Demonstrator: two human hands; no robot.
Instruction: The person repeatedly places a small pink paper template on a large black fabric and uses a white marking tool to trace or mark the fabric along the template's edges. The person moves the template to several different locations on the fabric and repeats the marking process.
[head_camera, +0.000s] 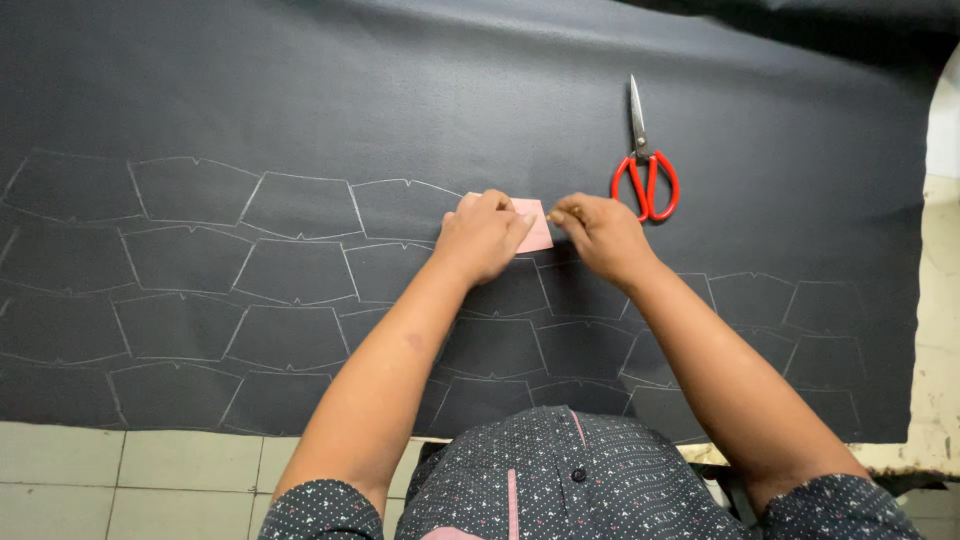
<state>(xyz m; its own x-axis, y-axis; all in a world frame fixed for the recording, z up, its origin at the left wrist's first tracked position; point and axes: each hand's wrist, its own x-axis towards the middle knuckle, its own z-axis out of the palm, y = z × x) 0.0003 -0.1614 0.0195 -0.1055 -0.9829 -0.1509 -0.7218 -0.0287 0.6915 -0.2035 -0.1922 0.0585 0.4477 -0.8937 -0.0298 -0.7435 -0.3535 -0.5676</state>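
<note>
**Tracing a pattern piece onto dark sheet material**

I am holding a small pink card template (535, 226), a flat four-sided piece, down on a wide sheet of dark grey leather-like material (400, 90). The template is lying near the middle of the sheet, at the right end of the top row of chalk outlines (300, 205). My left hand (482, 232) is pressing flat over the template's left part, fingers curled down on it and hiding most of it. My right hand (598, 232) is pinched shut at the template's right edge, thumb and forefinger closed on something thin; I cannot tell whether it is chalk or a marker, since it is too small to see.

I judge the step in hand to be tracing round the template, adding one more outline to the rows already drawn. The next move, as I judge it, calls for steady pressure from the left hand so the card does not slip while the right follows the edge.

A pair of red-handled scissors (645, 170) is lying closed on the sheet, near and beyond my right hand. Pale floor tiles (150, 470) are showing below the sheet's near edge.
</note>
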